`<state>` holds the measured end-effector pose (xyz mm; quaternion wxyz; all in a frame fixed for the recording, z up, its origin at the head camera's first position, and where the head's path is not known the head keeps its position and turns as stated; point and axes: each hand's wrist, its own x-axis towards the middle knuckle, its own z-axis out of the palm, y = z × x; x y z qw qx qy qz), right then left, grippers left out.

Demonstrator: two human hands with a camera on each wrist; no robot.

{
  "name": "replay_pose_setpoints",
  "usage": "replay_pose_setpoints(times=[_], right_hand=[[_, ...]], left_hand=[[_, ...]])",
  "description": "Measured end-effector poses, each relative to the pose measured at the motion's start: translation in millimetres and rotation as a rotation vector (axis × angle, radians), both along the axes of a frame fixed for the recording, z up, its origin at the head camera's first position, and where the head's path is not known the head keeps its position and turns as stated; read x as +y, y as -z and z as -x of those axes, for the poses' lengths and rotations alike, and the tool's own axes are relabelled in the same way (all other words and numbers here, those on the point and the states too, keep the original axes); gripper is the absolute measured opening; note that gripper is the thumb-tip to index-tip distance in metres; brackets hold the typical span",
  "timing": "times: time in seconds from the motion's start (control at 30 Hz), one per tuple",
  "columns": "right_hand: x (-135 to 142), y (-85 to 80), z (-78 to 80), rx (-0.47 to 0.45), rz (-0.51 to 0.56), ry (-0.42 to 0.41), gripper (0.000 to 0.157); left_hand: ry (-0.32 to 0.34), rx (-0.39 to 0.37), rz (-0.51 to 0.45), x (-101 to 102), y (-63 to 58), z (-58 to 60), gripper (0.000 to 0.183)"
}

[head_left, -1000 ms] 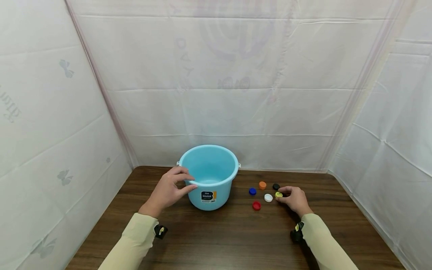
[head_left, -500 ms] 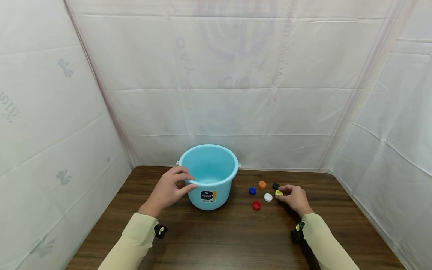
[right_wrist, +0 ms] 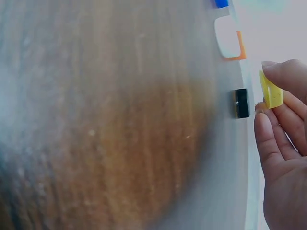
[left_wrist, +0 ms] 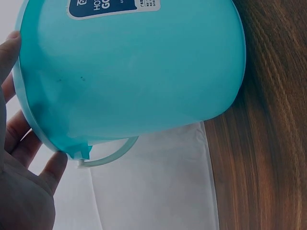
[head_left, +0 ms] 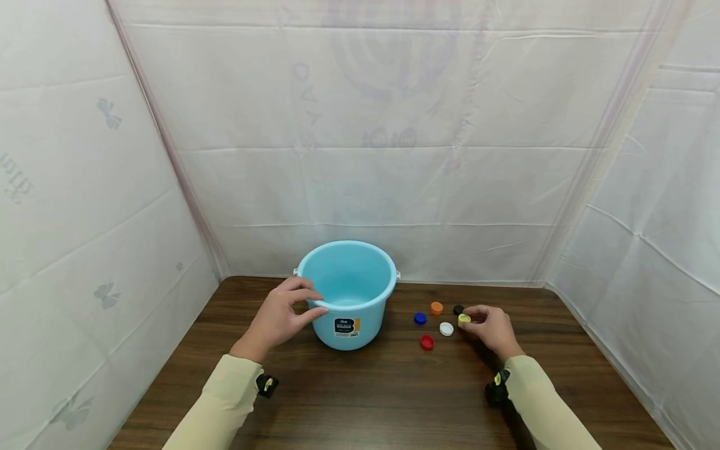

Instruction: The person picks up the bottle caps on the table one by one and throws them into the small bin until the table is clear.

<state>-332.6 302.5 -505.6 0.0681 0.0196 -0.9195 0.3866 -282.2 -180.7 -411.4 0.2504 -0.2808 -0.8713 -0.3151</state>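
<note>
A light blue bucket [head_left: 350, 322] stands upright at the back of the table. My left hand [head_left: 284, 317] holds its near left rim, fingers over the edge and thumb on the outside; the left wrist view shows fingertips along the bucket [left_wrist: 144, 72] rim. Over on the right, my right hand [head_left: 494, 330] pinches a yellow bottle cap [head_left: 464, 319] between thumb and fingers. In the right wrist view the yellow cap [right_wrist: 274, 96] is tilted on edge and apart from the tabletop. A black cap [head_left: 458, 309] lies just behind it.
Left of the right hand lie an orange cap [head_left: 436, 307], a blue cap [head_left: 420, 318], a white cap [head_left: 446, 329] and a red cap [head_left: 427, 342]. The dark wooden table [head_left: 360, 400] meets white sheeting [head_left: 450, 187] at the back and sides.
My right hand has raised the yellow cap slightly off the table. The left hand and the bucket stay where they were.
</note>
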Motion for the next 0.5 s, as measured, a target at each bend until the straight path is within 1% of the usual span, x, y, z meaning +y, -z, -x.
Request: replay_pose_setpoints(times=[0.17, 0.4, 0.5], right_hand=[[-3.6, -8.4, -2.3, 0.043, 0.031, -0.017, 0.032], [-7.3, -18.2, -7.4, 0.075, 0.044, -0.05, 0.032], [-9.0, -22.0, -9.6, 0.085, 0.054, -0.065, 0.033]], left_hand=[[0.0, 0.022, 0.004, -0.9, 1.7, 0.8, 0.018], [-0.016, -0.014, 0.005, -0.2, -0.3, -0.7, 0.019], [-0.011, -0.019, 0.002, 0.7, -0.7, -1.1, 0.018]])
